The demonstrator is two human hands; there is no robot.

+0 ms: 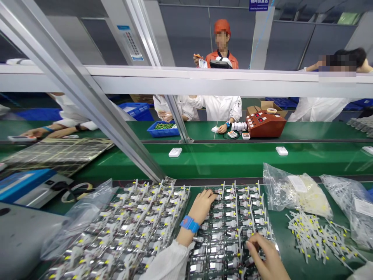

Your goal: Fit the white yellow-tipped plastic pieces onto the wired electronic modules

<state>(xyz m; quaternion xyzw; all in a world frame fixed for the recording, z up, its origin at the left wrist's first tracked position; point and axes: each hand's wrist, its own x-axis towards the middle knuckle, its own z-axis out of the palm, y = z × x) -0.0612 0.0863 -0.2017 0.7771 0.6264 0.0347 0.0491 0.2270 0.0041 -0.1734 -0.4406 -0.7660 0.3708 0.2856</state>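
My left hand (pixel 201 206), with a blue wristband (pixel 189 224), reaches to the far left corner of the right-hand tray (pixel 276 242). Its fingers are bent together over the small parts there, and the fingertips are partly hidden. My right hand (pixel 266 254) is over the near right side of that tray. Its thumb and fingers are curled closed; whatever is between them cannot be made out. Rows of small grey and white parts (pixel 217 225) fill the tray, several bearing white strips with yellow tips. A second, similar set of parts (pixel 128 229) lies to the left.
A loose pile of white strips (pixel 316 235) lies at right, near two clear bags (pixel 316 194) (pixel 346 202). A metal post (pixel 116 128) slants down at left. White devices (pixel 175 152) sit on the green belt (pixel 227 159). Co-workers (pixel 220 107) sit opposite.
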